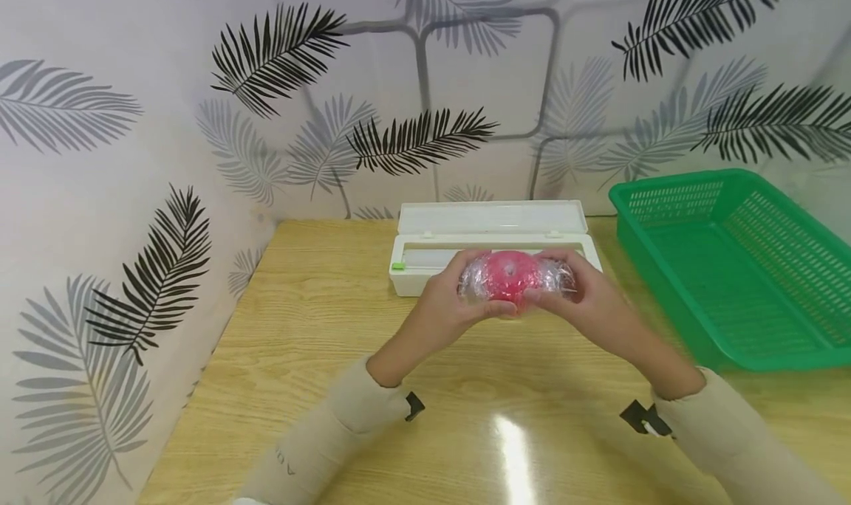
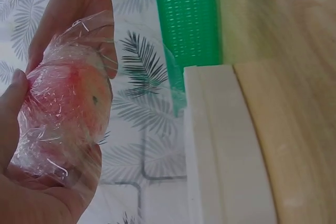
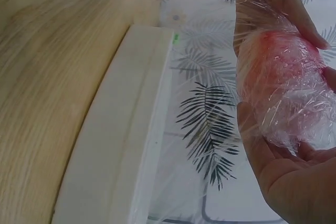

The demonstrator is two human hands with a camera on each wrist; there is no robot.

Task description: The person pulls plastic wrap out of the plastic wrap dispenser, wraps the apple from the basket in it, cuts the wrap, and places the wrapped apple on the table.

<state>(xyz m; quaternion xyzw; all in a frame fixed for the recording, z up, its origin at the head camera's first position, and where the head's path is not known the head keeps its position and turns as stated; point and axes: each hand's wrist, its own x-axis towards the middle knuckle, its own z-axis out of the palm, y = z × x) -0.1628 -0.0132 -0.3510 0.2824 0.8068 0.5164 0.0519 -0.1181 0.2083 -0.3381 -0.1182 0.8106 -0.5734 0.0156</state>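
A round pinkish-red fruit (image 1: 510, 275), apple-like with a small dark spot at one end, is wrapped in clear cling film (image 3: 299, 106). The film is crinkled and bunched at both sides of it. My left hand (image 1: 444, 302) grips the bunched film on the left, its thumb along the near side. From the right, my right hand (image 1: 585, 306) holds the other bunch, thumb against the fruit. Both hands keep the fruit raised in front of a long white cling film dispenser (image 1: 492, 239), whose lid stands open. Loose film sticks out past the fingers in the left wrist view.
A green slotted plastic basket (image 1: 725, 342) stands on the right of the wooden table (image 1: 319, 291). The dispenser sits near the back wall, with a small green slider (image 1: 398, 266) at its left end. Leaf-patterned covering (image 1: 166, 269) lines the back and left side.
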